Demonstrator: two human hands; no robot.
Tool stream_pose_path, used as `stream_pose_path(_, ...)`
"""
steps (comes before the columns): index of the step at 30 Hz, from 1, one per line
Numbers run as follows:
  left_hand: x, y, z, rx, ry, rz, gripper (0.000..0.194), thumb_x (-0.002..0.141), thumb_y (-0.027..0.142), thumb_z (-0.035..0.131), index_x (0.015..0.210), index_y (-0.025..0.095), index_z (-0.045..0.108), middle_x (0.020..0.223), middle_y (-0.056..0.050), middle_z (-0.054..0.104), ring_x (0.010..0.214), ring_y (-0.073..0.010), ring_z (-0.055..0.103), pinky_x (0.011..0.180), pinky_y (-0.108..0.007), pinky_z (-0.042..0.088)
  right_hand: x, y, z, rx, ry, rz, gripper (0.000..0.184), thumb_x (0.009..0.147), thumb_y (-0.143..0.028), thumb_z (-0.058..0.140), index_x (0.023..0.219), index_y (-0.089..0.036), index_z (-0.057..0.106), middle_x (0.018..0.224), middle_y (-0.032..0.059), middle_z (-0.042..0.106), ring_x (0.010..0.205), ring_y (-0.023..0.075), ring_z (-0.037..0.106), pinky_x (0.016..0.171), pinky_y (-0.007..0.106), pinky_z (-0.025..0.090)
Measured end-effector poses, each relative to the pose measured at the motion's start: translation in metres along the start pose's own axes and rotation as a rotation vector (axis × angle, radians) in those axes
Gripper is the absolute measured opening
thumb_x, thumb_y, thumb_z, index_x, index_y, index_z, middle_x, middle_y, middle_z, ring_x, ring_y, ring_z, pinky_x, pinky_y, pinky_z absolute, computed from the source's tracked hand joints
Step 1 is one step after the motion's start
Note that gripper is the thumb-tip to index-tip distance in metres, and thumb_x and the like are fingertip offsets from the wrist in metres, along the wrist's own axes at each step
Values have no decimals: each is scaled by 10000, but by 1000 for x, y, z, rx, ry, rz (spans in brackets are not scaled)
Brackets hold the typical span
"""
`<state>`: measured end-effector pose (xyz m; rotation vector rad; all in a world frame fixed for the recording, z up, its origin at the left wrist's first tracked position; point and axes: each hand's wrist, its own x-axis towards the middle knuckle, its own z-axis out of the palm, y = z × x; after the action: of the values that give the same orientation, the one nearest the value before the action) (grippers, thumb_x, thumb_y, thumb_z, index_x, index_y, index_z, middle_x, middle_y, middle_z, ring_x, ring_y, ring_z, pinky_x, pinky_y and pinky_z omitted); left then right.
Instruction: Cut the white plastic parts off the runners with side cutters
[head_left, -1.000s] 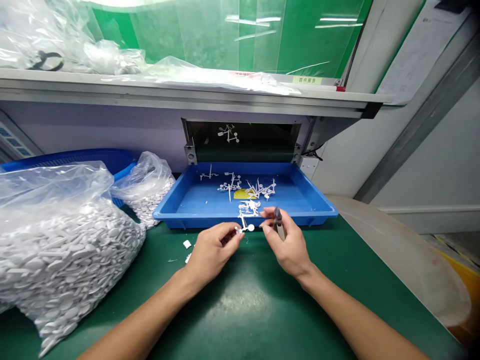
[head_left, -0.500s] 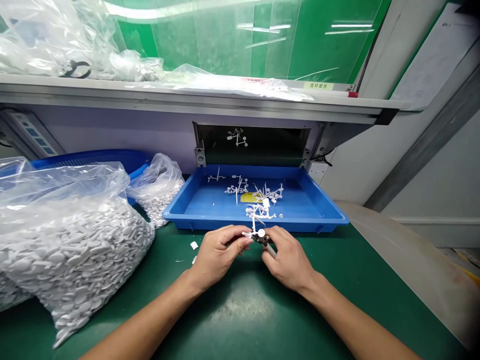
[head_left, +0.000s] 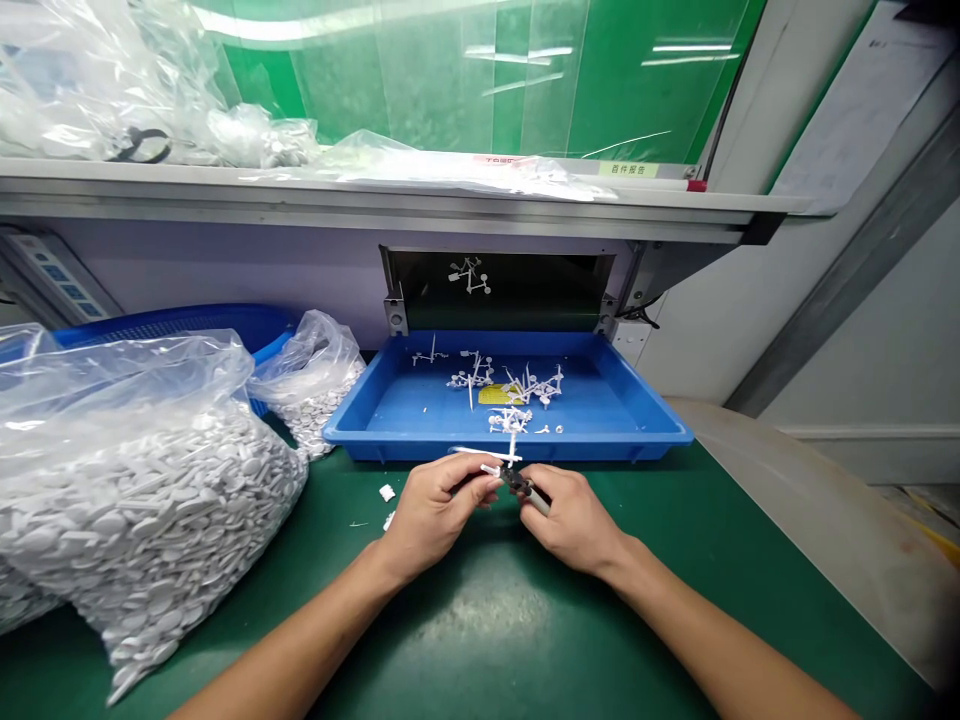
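Observation:
My left hand (head_left: 442,505) is closed in a pinch on a white plastic sprue (head_left: 513,447), whose thin bars stick out beyond the fingers toward the tray. In my right hand (head_left: 574,515) is a pair of side cutters (head_left: 529,490) with dark jaws and a light handle. The jaws meet the white plastic right at the left fingertips; whether they are closed through it cannot be made out. Just beyond both hands stands a blue tray (head_left: 360,437) with several white sprues (head_left: 532,385) and a yellow label inside. Small white pieces (head_left: 387,492) lie left of my left hand.
A large clear bag of white parts (head_left: 157,500) stands at the left, with a smaller bag (head_left: 311,385) and a blue basket (head_left: 180,318) behind it. Another sprue (head_left: 469,275) rests on the dark belt (head_left: 540,300) behind the tray. A shelf (head_left: 375,205) overhangs the bench.
The sprue has turned between my fingers: a long bar now points left, and the round disc near the cutters no longer shows there. A small white piece now lies in the tray's front.

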<state>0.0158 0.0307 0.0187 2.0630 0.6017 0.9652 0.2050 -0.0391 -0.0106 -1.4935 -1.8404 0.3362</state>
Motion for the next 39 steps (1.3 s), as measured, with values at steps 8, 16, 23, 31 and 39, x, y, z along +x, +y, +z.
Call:
stream_pose_path(8, -1, -8, 6, 17, 8, -30, 185, 917, 261, 561, 1033, 170, 673, 937, -58, 685, 738, -146, 653, 695, -244, 540, -4, 0, -5, 213, 243, -73, 181, 869, -183, 516, 1029, -215, 594, 941, 30, 615, 844, 170, 587, 780, 279, 471)
stream_pose_path(16, -8, 92, -80, 332, 547, 256, 177, 880, 230, 599, 1030, 180, 678, 897, -43, 692, 724, -138, 647, 664, -248, 534, -11, -24, 15, 12, -113, -340, 429, 823, -157, 575, 1237, -264, 545, 1407, 83, 419, 1191, 252, 489, 968, 385, 431)
stream_pose_path(23, -25, 160, -233, 1235, 439, -365, 196, 803, 337, 594, 846, 219, 744, 793, -13, 724, 704, -196, 642, 621, -260, 440, -17, -23, 37, -133, -264, -317, 303, 851, -97, 460, 1062, -263, 601, 963, 52, 625, 841, 220, 539, 724, 358, 428)
stream_pose_path(31, -35, 139, -184, 959, 657, -17, 303, 914, 384, 478, 1008, 201, 701, 1002, -53, 717, 911, -209, 647, 786, -261, 473, -11, -26, 23, 439, 3, 158, 190, 848, -370, 598, 950, -215, 640, 893, 41, 641, 825, 215, 582, 748, 324, 454)
stream_pose_path(39, -18, 53, -2, 464, -180, -172, 182, 873, 338, 582, 866, 200, 700, 707, 7, 671, 625, -142, 584, 568, -218, 411, 5, -16, 18, 1391, 214, 476, 368, 643, -332, 826, 908, -185, 617, 826, 4, 618, 782, 168, 613, 721, 296, 501)
